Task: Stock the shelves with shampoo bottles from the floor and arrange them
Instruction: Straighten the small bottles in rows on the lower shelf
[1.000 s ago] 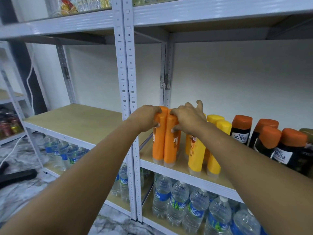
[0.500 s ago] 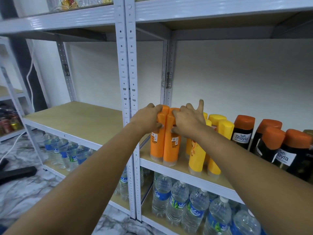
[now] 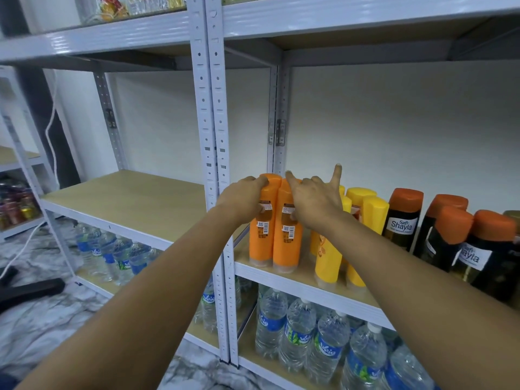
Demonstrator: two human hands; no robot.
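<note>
Two tall orange plastic shampoo bottles [image 3: 274, 223] stand cap-down, touching, near the front edge of the tan shelf [image 3: 306, 273]. Left hand [image 3: 242, 201] and right hand [image 3: 312, 204] curl their fingers around the bottle tops. A careless push could topple them into the yellow bottles [image 3: 349, 235] just right.

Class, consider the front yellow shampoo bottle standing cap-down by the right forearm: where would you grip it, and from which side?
Probably the upper body of the front yellow bottle, approached from the open shelf front. It stands upright on its cap, its flat faces suit a thumb-and-fingers pinch, and neighbours crowd its left, right and back. The right hand is nearest.
</note>
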